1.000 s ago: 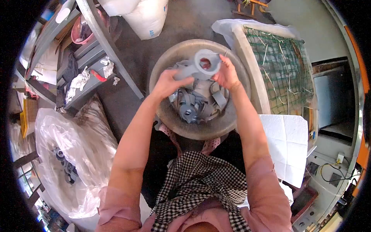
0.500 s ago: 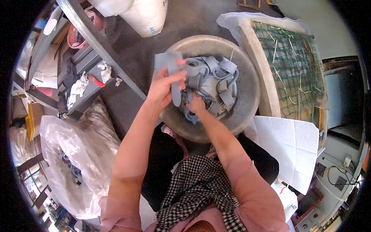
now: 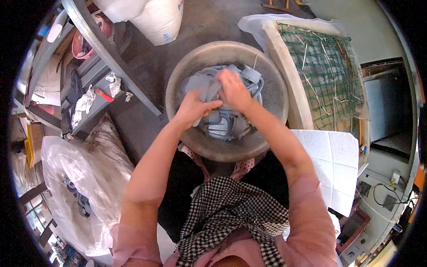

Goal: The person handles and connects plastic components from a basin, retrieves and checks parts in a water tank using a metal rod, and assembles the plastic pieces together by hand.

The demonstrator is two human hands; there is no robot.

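A wide, worn basin (image 3: 272,129) stands between my knees with a heap of grey plastic parts (image 3: 218,129) in it. Above the heap, my left hand (image 3: 193,109) is closed on a flat grey plastic part (image 3: 205,86), which is smeared by motion. My right hand (image 3: 235,91) meets the part's right side, its fingertips blurred. Whether the right fingers grip the part or only press on it I cannot tell. Both hands are close together over the basin's middle.
On the left are a grey metal frame (image 3: 111,53) and a clear plastic bag (image 3: 98,196) with grey parts inside. A box covered by green netting (image 3: 320,66) and a white foam sheet (image 3: 331,164) stand at the right. White sacks (image 3: 160,22) are at the back.
My right hand has risen out of the heap to meet my left hand. My left hand has brought the grey part lower over the basin. The view has shifted slightly.
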